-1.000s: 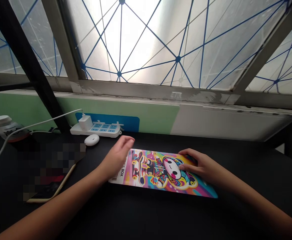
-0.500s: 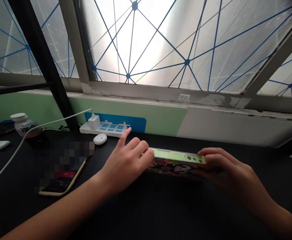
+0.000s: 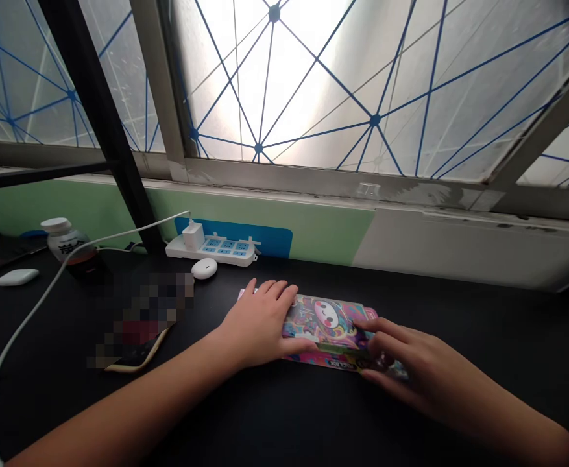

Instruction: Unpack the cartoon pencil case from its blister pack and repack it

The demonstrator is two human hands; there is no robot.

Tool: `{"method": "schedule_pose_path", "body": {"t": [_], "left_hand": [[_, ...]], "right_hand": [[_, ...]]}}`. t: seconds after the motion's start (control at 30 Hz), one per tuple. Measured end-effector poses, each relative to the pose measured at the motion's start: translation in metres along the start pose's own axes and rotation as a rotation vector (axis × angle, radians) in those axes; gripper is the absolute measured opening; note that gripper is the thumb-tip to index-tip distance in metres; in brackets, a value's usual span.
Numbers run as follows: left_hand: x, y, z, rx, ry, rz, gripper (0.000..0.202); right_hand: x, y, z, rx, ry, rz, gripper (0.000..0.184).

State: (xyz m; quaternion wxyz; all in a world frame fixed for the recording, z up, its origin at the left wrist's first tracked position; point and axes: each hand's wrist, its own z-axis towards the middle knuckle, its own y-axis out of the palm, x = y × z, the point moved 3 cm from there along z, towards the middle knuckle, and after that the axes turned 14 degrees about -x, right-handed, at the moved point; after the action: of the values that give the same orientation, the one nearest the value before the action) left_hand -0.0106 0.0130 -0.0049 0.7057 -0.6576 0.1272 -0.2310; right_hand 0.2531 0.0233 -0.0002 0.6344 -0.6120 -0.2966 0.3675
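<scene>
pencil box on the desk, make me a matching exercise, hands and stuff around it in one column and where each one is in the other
Things
1 left hand
2 right hand
3 power strip
4 bottle with white cap

Places
A fingers curled at the right end of the pencil box
B standing left of the power strip on the black desk
C flat on the box's left half
D at the wall behind the desk, with a white charger plugged in

Pairs: 1-C, 2-A, 3-D, 4-B

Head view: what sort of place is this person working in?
Likely an office or study room: a black desk holds a white power strip with a charger plugged in and a white computer mouse, beneath a large frosted window crossed by blue lines.
</scene>
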Motion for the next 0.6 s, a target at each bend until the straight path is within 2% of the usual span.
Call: {"method": "schedule_pose_path", "body": {"t": [0.1, 0.13, 0.27, 0.37, 0.47, 0.6], "left_hand": [[-0.004, 0.005, 0.000, -0.060, -0.011, -0.041, 0.080], [-0.003, 0.005, 0.000, -0.063, -0.007, -0.037, 0.079], [0.006, 0.000, 0.000, 0.007, 0.029, 0.021, 0.079], [0.016, -0.004, -0.002, 0.121, 0.086, 0.118, 0.082], [0.025, -0.004, -0.006, 0.216, 0.121, 0.229, 0.087], [0.029, -0.004, -0.008, 0.239, 0.136, 0.265, 0.086]], "right_hand": [[0.001, -0.002, 0.001, -0.104, 0.039, 0.058, 0.015], [0.002, -0.001, 0.002, -0.099, 0.052, 0.068, 0.018], [0.017, 0.000, 0.005, 0.061, 0.113, 0.067, 0.039], [0.033, -0.001, 0.003, 0.183, 0.207, 0.061, 0.061], [0.045, -0.002, -0.001, 0.168, 0.235, 0.140, 0.071], [0.045, -0.009, -0.003, 0.171, 0.239, 0.206, 0.067]]}}
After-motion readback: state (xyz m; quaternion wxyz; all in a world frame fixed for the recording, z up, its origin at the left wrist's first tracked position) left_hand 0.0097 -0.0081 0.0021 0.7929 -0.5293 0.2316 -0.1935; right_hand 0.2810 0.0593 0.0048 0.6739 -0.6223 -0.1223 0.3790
